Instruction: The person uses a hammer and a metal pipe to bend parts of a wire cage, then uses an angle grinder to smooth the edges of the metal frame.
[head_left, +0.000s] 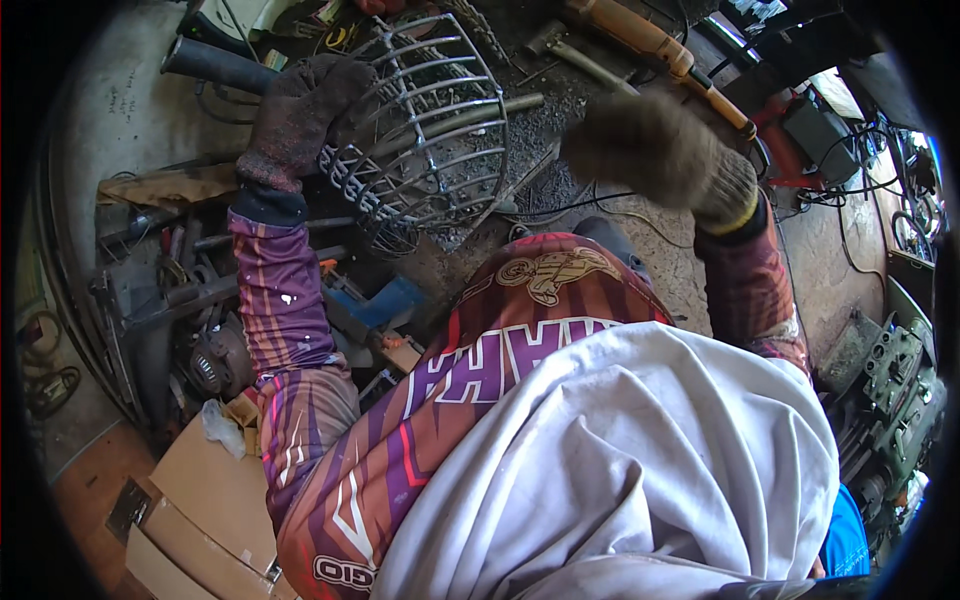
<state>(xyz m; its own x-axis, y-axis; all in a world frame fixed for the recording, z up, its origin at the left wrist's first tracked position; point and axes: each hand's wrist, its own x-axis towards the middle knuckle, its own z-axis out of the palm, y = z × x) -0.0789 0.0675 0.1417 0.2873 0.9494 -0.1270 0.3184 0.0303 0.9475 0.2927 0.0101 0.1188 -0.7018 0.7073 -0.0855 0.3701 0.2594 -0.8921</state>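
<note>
A rounded cage of welded metal rods (440, 125) stands in front of me at the upper middle, over a floor strewn with dark grit. My left hand (312, 110), in a dark knitted work glove, is closed on the cage's left side; its fingertips are partly hidden. To the right of the cage, my gloved right hand (645, 150) is raised and smeared by motion. Its fingers cannot be made out, nor whether they hold anything. A hammer (590, 65) lies on the floor beyond that hand.
An orange power tool (650, 40) lies at the far right of the hammer. Metal pieces and tools crowd my left side, with a cardboard box (215, 490) nearer me. Cables run across the floor at right, by a red and grey machine (820, 140) and a greenish machine (890, 375).
</note>
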